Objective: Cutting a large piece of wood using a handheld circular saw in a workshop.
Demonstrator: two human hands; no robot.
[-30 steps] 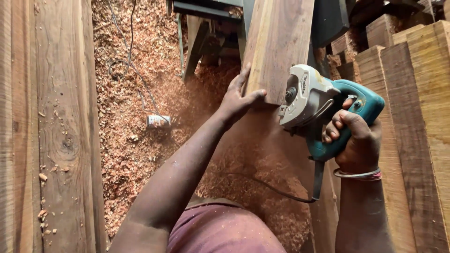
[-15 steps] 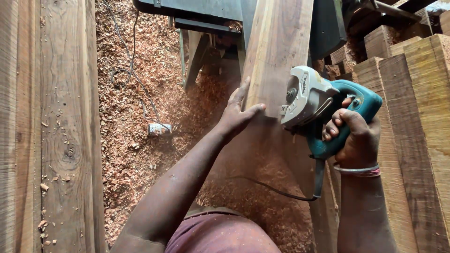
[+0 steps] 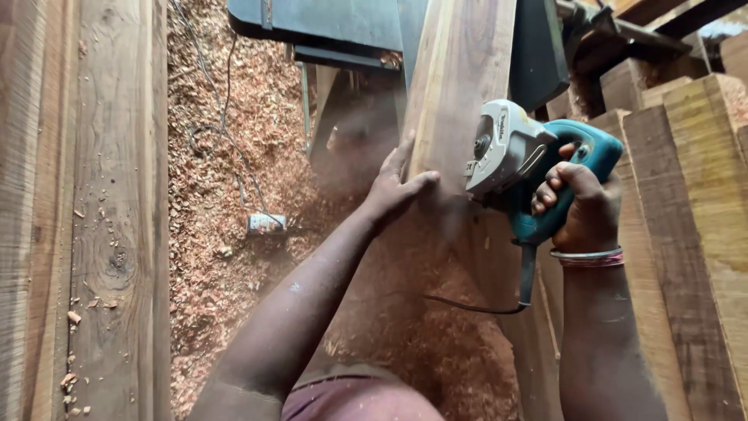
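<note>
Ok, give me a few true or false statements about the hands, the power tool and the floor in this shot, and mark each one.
1. The right hand grips the teal and grey handheld power tool. True.
2. The left hand holds a hammer. False: it presses flat against the long upright wooden plank.
3. The floor is bare concrete. False: reddish wood shavings cover it.
4. A small can lies on the shavings. True.

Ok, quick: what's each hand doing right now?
Left hand: open, fingers spread flat against the wooden plank, not gripping it.
Right hand: closed around the handle of the teal power saw.
</note>
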